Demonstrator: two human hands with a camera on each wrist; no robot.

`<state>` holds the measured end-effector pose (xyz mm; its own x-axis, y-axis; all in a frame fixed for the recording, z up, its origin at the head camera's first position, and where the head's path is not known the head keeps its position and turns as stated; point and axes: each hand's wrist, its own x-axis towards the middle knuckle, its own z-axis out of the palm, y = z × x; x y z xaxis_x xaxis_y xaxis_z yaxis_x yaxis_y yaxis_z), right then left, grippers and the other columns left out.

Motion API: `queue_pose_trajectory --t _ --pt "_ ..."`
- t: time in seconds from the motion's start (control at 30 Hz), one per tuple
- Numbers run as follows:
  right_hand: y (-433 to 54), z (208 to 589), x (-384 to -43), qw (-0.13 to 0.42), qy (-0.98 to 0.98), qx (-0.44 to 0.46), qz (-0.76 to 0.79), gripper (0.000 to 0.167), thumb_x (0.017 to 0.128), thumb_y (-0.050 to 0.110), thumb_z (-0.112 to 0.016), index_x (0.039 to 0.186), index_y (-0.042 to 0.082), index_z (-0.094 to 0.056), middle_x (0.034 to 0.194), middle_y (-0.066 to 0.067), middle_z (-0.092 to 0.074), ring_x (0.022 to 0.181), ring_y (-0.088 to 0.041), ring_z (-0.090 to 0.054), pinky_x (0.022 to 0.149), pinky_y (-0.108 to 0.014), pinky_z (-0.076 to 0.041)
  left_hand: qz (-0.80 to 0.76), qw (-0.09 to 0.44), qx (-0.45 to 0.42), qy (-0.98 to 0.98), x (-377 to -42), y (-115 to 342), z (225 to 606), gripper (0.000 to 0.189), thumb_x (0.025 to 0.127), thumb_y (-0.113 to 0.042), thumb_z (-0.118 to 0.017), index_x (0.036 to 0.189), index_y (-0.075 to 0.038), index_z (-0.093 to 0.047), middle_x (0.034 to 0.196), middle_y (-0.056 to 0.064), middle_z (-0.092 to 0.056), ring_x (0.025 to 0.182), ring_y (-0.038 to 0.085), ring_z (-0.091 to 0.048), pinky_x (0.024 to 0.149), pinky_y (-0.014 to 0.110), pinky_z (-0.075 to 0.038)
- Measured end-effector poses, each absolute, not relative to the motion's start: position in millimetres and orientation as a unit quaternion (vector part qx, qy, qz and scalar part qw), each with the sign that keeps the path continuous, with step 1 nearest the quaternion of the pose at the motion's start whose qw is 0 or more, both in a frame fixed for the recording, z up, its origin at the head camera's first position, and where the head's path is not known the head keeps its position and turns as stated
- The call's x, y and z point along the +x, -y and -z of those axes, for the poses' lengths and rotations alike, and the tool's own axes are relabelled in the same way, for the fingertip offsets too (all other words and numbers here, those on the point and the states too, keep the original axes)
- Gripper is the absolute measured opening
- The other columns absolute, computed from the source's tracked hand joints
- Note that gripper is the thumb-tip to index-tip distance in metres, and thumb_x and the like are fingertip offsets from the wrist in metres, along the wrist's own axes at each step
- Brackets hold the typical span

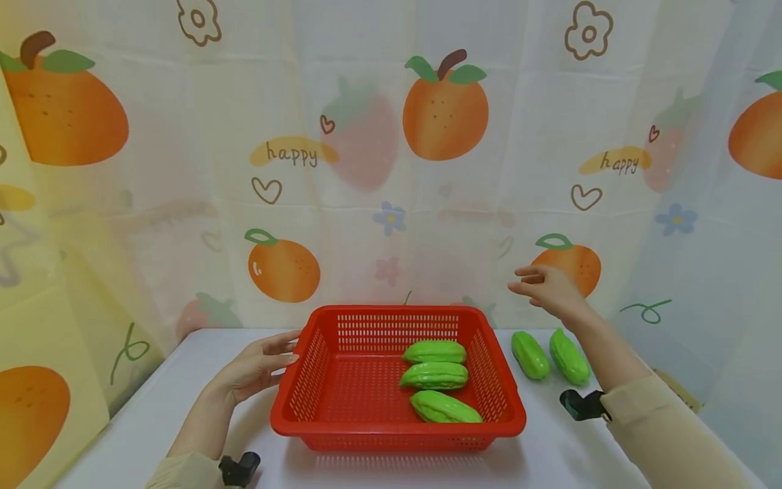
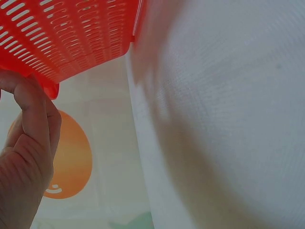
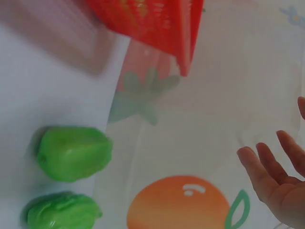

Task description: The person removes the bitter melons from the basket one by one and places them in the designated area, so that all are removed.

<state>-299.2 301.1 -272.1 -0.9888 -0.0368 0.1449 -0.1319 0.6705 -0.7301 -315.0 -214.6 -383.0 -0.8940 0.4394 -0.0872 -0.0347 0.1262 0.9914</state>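
A red plastic basket point(image 1: 398, 429) stands on the white table, with three bright green, ridged bitter melons point(image 1: 435, 375) lying in its right half. My left hand point(image 1: 253, 367) touches the basket's left rim, its fingers fairly straight in the head view. From the left wrist, part of that hand point(image 2: 28, 138) shows beside the rim, the fingertips out of frame. My right hand point(image 1: 550, 288) is raised above the back right of the table, holding nothing, fingers loosely extended. Below it lie two more bitter melons, the nearer to the basket point(image 1: 530, 355) and the outer one point(image 1: 569, 357).
Behind the table point(image 1: 259, 435) hangs a pale curtain point(image 1: 366, 272) printed with oranges and strawberries. The basket's raised walls stand between its melons and the two outside on the right. A brownish object point(image 1: 678, 390) shows partly behind the right forearm; its kind is unclear.
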Motion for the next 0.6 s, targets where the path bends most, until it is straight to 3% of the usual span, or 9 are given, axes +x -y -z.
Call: queue_pose_trajectory --t 0.6 --pt "-245.2 275.9 -317.9 0.019 0.897 0.072 -0.436 0.053 0.097 0.029 -0.062 0.140 0.001 -0.049 0.143 -0.027 -0.050 0.130 -0.041 -0.052 0.105 -0.050 -0.049 -0.647 0.185 0.151 -0.725 -313.7 214.8 381.9 0.071 0.099 -0.022 -0.057 0.156 -0.003 -0.021 0.128 -0.004 -0.062 0.110 0.012 -0.063 0.095 0.040 -0.055"
